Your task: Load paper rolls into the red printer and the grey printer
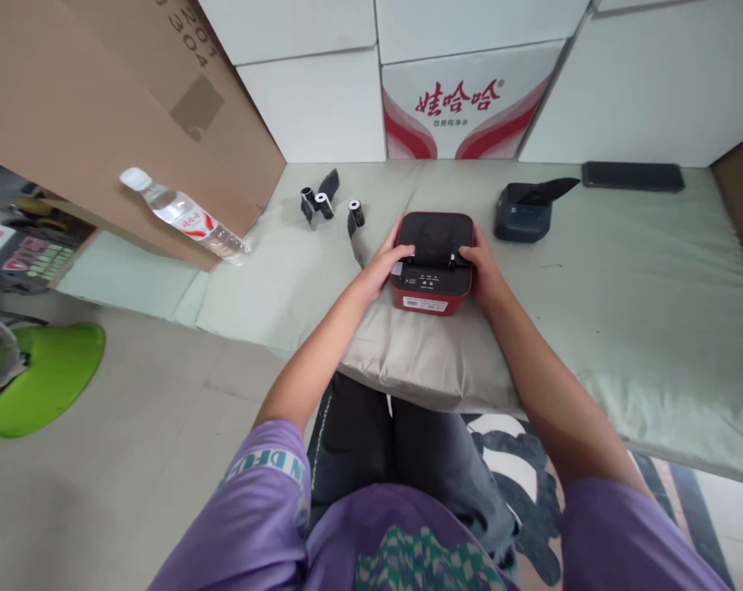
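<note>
A small red printer with a black top (436, 234) sits on a beige cushion (420, 361) in front of me. My left hand (391, 261) rests on its left side, fingers on the top near the slot. The printer's right side is held by my right hand (483, 267), thumb on the top edge. Both hands grip the printer's sides. Three small black paper rolls (325, 203) lie on the pale green mat (642, 287) just left of the printer, one with a loose strip trailing.
A dark grey printer with its lid up (526, 212) stands right of the red one, a black phone (633, 176) behind it. A water bottle (183, 215) leans on a cardboard box (100, 115) at left. White cartons (470, 103) line the back. A green object (44, 373) lies on the floor.
</note>
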### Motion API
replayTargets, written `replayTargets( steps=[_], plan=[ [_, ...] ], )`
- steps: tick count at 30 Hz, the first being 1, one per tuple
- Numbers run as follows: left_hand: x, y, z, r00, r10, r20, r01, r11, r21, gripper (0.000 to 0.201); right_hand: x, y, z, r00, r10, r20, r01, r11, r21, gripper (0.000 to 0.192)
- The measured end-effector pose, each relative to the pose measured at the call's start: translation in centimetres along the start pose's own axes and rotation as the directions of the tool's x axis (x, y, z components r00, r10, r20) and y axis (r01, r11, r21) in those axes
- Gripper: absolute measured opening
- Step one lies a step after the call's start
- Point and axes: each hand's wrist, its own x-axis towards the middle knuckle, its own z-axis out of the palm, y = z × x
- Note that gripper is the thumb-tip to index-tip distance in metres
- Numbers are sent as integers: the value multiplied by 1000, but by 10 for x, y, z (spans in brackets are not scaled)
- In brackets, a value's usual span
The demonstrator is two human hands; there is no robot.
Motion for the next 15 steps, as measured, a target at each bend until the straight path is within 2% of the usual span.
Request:
replayTargets(
  steps=[3, 15],
  plan=[
    [-7, 3, 4, 999, -33, -4, 32, 992, -120, 84, 0, -1, -2, 999, -38, -3, 38, 999, -26, 65],
    [-13, 10, 4, 998, -59, -31, 55, 992, -116, 87, 5, -2, -6, 999, -32, 4, 32, 999, -36, 67]
  ],
)
